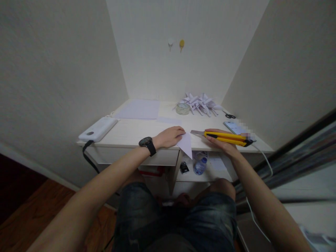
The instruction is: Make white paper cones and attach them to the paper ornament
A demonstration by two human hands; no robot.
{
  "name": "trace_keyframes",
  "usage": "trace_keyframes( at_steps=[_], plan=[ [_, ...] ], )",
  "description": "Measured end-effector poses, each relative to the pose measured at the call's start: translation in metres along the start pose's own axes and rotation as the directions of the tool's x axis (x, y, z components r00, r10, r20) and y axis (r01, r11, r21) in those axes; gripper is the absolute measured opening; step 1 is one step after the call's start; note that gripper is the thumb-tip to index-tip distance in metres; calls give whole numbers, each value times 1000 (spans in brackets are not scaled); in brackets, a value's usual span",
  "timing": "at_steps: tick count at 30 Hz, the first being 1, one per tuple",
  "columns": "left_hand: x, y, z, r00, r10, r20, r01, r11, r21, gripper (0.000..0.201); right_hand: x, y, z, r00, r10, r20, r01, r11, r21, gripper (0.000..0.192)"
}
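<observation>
Folded white paper piece sits at the counter's front edge, its point hanging over the edge. Left hand lies flat, fingers pressing the paper's left part down, nothing gripped. Right hand is curled around a yellow utility knife, blade out and aimed left, tip just beside the paper. Black watch on left wrist. Further back: phone near the knife, scissors, pile of folded paper shapes, tape roll, flat sheets, white device at left. Water bottle on the shelf below.
</observation>
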State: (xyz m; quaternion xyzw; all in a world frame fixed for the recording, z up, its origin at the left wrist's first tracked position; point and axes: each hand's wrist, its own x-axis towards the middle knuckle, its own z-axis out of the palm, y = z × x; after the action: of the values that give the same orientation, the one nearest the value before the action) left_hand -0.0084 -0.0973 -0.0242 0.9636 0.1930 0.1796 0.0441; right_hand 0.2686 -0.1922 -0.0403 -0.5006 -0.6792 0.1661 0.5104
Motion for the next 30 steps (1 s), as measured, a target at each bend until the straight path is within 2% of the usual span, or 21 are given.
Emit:
trace_keyframes(
  at_steps=[9, 15, 30],
  plan=[
    [8, -1, -3, 999, 15, 45, -18, 996, 85, 49, 1, -1, 0, 1000, 20, 0, -20, 998, 66, 31],
    [10, -1, 1, 999, 20, 50, -27, 989, 142, 47, 0, 4, 2, 998, 31, -56, -23, 990, 141, 34],
    [8, -2, 0, 998, 48, 40, -52, 992, 115, 47, 5, 3, 0, 998, 54, 34, -58, 989, 135, 32]
  ],
)
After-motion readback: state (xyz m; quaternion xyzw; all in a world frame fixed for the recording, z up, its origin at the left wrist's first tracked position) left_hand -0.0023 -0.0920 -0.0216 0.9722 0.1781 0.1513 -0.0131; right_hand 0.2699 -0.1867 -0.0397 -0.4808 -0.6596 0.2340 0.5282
